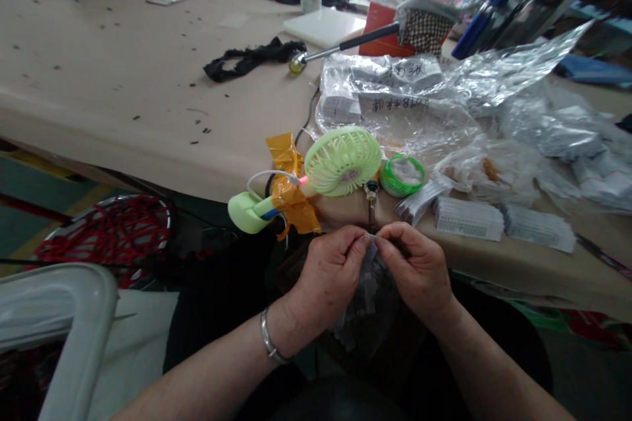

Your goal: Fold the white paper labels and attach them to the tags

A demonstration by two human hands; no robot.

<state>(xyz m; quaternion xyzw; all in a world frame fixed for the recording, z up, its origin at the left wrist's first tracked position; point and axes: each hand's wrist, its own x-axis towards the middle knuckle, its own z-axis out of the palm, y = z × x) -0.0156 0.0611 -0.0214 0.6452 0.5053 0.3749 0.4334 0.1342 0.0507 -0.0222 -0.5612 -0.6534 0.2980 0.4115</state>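
Fingertips of my left hand [336, 270] and my right hand [415, 270] meet at the table's front edge, pinched on a small whitish label [371, 247]; the fingers partly hide it. Just beyond them a thin metal rod [372, 207] points toward me from the table edge; I cannot tell whether the label touches it. Below the hands, a dark see-through bag [368, 306] with pale scraps in it hangs between the knees. To the right lie stacks of printed labels [468, 218]. A green round tub [402, 174] with white stuff inside stands behind the rod.
A light green fan [343, 161] is fixed to the table edge with orange tape [296, 197], left of the rod. Clear plastic bags [395, 105] cover the right side. A hammer-like tool [340, 47] and black cloth [251, 59] lie farther back. A white chair [93, 316] stands at lower left.
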